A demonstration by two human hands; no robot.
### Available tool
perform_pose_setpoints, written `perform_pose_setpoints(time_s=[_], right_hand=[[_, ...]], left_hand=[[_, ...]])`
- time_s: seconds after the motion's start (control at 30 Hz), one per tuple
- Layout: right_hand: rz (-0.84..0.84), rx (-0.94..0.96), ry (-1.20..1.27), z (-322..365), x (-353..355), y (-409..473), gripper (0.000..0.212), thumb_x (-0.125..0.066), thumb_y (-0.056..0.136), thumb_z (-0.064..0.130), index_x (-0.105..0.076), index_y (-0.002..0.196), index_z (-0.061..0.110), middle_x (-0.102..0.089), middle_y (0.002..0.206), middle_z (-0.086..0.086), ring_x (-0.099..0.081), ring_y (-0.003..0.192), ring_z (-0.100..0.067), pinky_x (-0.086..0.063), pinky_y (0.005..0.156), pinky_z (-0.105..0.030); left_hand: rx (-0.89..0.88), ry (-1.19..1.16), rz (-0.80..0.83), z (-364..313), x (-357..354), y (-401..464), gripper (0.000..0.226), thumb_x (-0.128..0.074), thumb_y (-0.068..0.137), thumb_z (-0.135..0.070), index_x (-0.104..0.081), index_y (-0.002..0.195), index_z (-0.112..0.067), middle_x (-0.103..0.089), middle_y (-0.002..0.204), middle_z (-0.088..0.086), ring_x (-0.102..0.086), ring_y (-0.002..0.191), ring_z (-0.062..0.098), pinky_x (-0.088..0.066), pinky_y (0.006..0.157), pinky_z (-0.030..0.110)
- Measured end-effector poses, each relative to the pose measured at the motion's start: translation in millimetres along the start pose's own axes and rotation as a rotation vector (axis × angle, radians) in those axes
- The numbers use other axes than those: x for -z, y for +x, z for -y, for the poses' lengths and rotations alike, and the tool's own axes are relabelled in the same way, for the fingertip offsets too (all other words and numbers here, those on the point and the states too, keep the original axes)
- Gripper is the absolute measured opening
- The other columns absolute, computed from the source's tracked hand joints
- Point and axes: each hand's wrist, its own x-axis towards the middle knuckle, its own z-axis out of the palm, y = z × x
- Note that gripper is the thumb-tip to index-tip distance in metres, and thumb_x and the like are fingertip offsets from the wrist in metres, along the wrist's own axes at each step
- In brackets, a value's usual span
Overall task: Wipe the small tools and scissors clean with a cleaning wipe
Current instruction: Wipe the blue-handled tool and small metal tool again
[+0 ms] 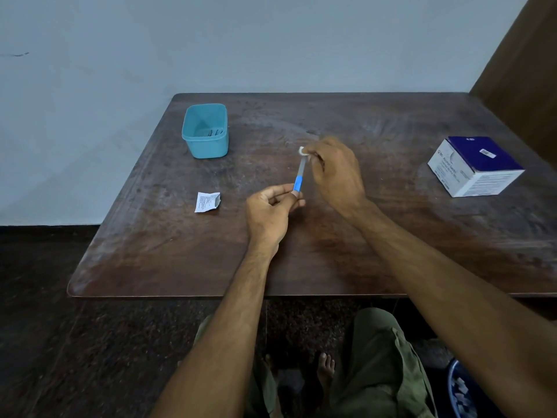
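Left hand (272, 206) pinches tool (300, 176) by blue handle, so metal end stays free; right hand (333, 167) fingers grasp wipe (302, 150) w/ tip inside, near table (150, 267) centre.

1. A single wide-angle view looks from the person's head, forward and steeply down.
2. It faces the wooden bench (391, 236) and the pale wall (241, 40) behind it.
3. Both forearms reach in from the bottom edge; knees and bare feet show below.
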Motion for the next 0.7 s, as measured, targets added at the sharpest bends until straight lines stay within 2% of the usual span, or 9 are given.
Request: perform_pose_setpoints(time_s=[0.13,0.2,0.27,0.4,0.57,0.63,0.7], right_hand=[[0.052,-0.004,0.058,7,-7,-20,0.027,-0.051,0.087,0.003,-0.072,0.101,0.012,-0.067,0.100,-0.003,-0.062,0.086,-0.014,-0.045,0.066,-0.014],[0.049,-0.001,0.071,7,-10,-28,0.027,-0.051,0.086,0.004,-0.072,0.101,0.013,-0.068,0.100,-0.002,-0.062,0.088,-0.015,-0.048,0.071,-0.024],[0.019,-0.032,0.089,5,-10,-24,0.027,-0.051,0.087,0.003,-0.072,0.101,0.013,-0.068,0.099,-0.002,-0.062,0.087,-0.014,-0.049,0.073,-0.028],[-0.025,-0.117,0.156,8,-5,-15,0.026,-0.054,0.086,0.000,-0.072,0.099,0.013,-0.070,0.098,0.001,-0.062,0.089,-0.010,-0.048,0.075,-0.021],[0.038,-0.131,0.267,12,-12,-38,0.022,-0.056,0.086,0.002,-0.072,0.096,0.014,-0.068,0.094,0.001,-0.062,0.080,-0.006,-0.052,0.068,-0.015],[0.040,-0.118,0.252,10,-11,-43,0.022,-0.057,0.085,-0.001,-0.072,0.095,0.012,-0.067,0.092,-0.001,-0.059,0.078,-0.001,-0.044,0.066,-0.003],[0.034,-0.120,0.202,7,-9,-38,0.022,-0.057,0.085,0.001,-0.072,0.095,0.013,-0.067,0.092,0.001,-0.053,0.076,0.002,-0.039,0.066,-0.002]], left_hand=[[0.013,-0.027,-0.014,2,-1,3,0.013,-0.067,0.085,0.004,-0.072,0.088,-0.008,-0.075,0.080,0.009,-0.073,0.071,0.020,-0.056,0.066,0.020],[0.012,-0.029,-0.016,3,-1,3,0.013,-0.067,0.085,0.004,-0.072,0.088,-0.008,-0.075,0.081,0.010,-0.074,0.073,0.022,-0.057,0.068,0.022],[0.005,-0.025,-0.015,3,-1,3,0.014,-0.066,0.085,0.004,-0.072,0.089,-0.008,-0.075,0.080,0.010,-0.073,0.072,0.021,-0.057,0.068,0.022],[0.003,-0.028,-0.018,2,-1,2,0.014,-0.066,0.085,0.005,-0.071,0.091,-0.007,-0.074,0.080,0.010,-0.073,0.069,0.018,-0.056,0.066,0.019],[-0.003,-0.072,-0.032,0,-2,1,0.014,-0.065,0.085,0.007,-0.071,0.087,-0.005,-0.073,0.077,0.009,-0.071,0.066,0.015,-0.058,0.067,0.021],[-0.008,-0.056,-0.021,1,-2,2,0.016,-0.066,0.085,0.006,-0.072,0.084,-0.009,-0.074,0.076,0.008,-0.072,0.068,0.016,-0.058,0.068,0.022],[-0.008,-0.035,-0.016,2,-2,2,0.017,-0.066,0.085,0.004,-0.072,0.084,-0.011,-0.074,0.075,0.008,-0.072,0.069,0.018,-0.058,0.069,0.023]])
